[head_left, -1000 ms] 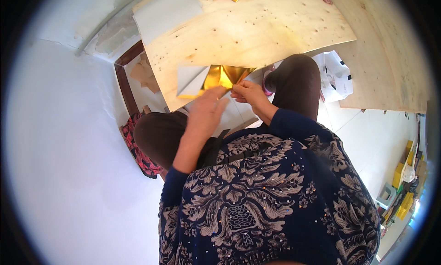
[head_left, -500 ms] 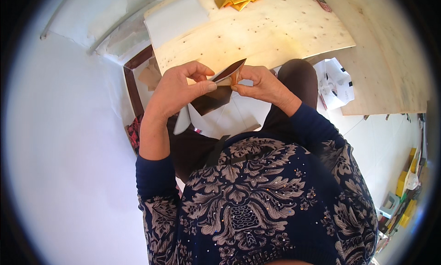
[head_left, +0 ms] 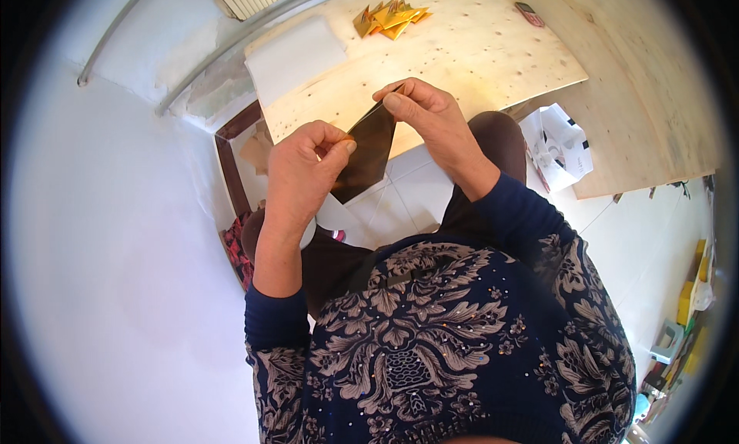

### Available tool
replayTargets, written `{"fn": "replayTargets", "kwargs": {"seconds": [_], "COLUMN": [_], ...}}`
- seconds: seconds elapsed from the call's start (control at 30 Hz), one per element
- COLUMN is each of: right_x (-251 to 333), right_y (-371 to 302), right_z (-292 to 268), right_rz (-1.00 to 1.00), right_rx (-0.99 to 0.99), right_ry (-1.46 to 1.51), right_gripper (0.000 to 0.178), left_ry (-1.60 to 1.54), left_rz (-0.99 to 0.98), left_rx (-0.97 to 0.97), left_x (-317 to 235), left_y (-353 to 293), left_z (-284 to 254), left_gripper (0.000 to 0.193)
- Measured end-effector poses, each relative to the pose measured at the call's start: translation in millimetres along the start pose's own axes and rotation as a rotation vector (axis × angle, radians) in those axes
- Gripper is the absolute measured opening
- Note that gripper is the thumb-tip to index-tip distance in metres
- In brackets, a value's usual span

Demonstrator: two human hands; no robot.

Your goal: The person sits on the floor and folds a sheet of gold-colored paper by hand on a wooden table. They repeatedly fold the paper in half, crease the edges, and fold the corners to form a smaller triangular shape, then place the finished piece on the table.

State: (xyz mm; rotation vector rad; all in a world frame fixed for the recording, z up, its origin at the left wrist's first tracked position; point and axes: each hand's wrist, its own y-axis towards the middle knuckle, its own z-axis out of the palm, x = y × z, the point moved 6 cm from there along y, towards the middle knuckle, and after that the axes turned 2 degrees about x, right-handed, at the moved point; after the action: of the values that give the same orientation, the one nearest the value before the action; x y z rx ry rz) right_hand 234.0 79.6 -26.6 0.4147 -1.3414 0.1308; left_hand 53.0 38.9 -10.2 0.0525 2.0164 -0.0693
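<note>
Looking down from the head view, you hold a dark, shiny folded sheet of paper [head_left: 368,150] up in the air between both hands, above your lap and in front of the near edge of the wooden board [head_left: 477,55]. Your left hand [head_left: 304,171] pinches the sheet's left edge, thumb and forefinger closed on it about halfway along. Your right hand [head_left: 431,117] pinches the upper tip, fingertips [head_left: 394,101] closed tight over the corner. The sheet's long axis runs on a slant, from the upper tip under your right hand down to a free lower corner that points toward your knees; that lower corner is held by neither hand. Your left hand is the nearer one to that free end, while your right hand sits at the far, top end.

Farther away on the wooden board lies a small heap of gold folded pieces [head_left: 389,17], well apart from both hands, with a white pad [head_left: 296,55] to its left and a small reddish object [head_left: 529,14] near the far right. A white printed bag [head_left: 560,144] sits below the board on your right, over the white tiled floor [head_left: 400,198]
</note>
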Motion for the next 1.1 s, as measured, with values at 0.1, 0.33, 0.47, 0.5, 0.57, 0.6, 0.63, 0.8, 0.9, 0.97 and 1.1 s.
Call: {"fn": "replayTargets", "kwargs": {"seconds": [0.1, 0.33, 0.47, 0.5, 0.57, 0.6, 0.63, 0.8, 0.9, 0.97, 1.1], "right_x": [4, -9, -29, -39, -49, -56, -61, -58, -63, -63, -65], "right_y": [3, 12, 1, -6, -13, -14, -16, -2, -2, -4, 0], "right_z": [0, -1, 12, 12, 17, 15, 13, 7, 4, 7, 4], "right_rz": [-0.004, 0.112, 0.215, 0.327, 0.381, 0.464, 0.536, 0.524, 0.559, 0.58, 0.663], "right_rx": [-0.036, 0.04, 0.209, 0.206, 0.18, 0.125, 0.081, 0.104, 0.068, 0.134, 0.16], "right_ry": [-0.018, -0.041, -0.037, -0.096, 0.104, 0.154, 0.22, 0.667, 0.707, 0.738, 0.684], "right_gripper": [0.024, 0.037, 0.053, 0.054, 0.047, 0.045, 0.043, 0.028, 0.027, 0.026, 0.026], "left_ry": [0.0, -0.1, -0.517, -0.588, -0.731, -0.692, -0.782, -0.72, -0.434, -0.207, 0.334], "left_rz": [-0.031, -0.035, -0.052, -0.026, -0.031, -0.048, -0.022, 0.028, 0.178, 0.262, 0.578], "left_rx": [0.003, 0.003, -0.139, -0.151, -0.176, -0.159, -0.128, -0.128, -0.194, -0.259, -0.259], "left_x": [1, 18, 33, 33, 36, 37, 36, 43, 38, 29, -8], "left_y": [1, 17, 34, 37, 41, 41, 40, 18, 6, -2, -16], "left_z": [3, -2, -20, -20, -20, -20, -19, -23, -28, -32, -38], "left_gripper": [0.009, 0.014, 0.015, 0.016, 0.017, 0.023, 0.026, 0.039, 0.055, 0.065, 0.07]}}
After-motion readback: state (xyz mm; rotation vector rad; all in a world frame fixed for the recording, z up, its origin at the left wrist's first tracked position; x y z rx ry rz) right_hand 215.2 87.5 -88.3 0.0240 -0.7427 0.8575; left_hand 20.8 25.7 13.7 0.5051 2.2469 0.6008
